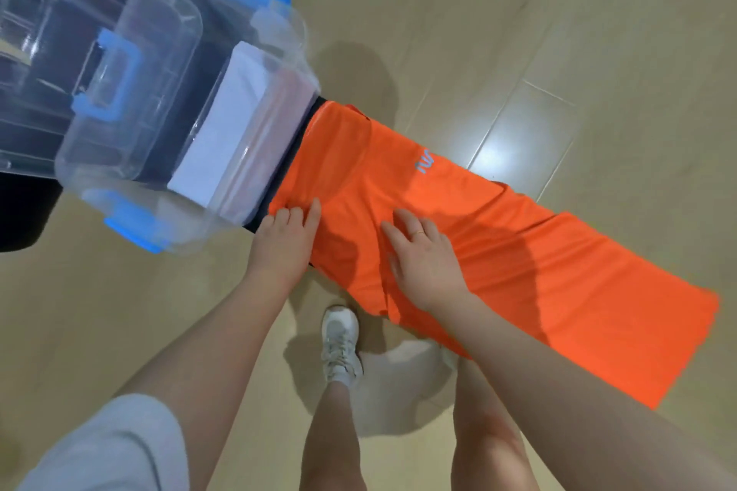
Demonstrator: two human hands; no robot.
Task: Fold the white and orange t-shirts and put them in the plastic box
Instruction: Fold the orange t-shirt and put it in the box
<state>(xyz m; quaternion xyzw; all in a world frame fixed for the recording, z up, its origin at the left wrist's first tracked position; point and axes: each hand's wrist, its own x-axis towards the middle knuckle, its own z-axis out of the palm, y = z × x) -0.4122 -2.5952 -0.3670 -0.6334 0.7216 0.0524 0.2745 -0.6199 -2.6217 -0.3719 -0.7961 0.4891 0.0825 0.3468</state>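
A bright orange t-shirt (498, 251), folded into a long strip, lies on a dark narrow surface (307, 120), its far end hanging past the right edge. The left hand (285, 237) pinches the shirt's near corner beside a clear plastic box with blue latches (175, 155). The right hand (422, 259) presses flat on the cloth, fingers spread. A folded white t-shirt (227, 132) sits inside the box. Bare wooden floor (558, 32) surrounds everything.
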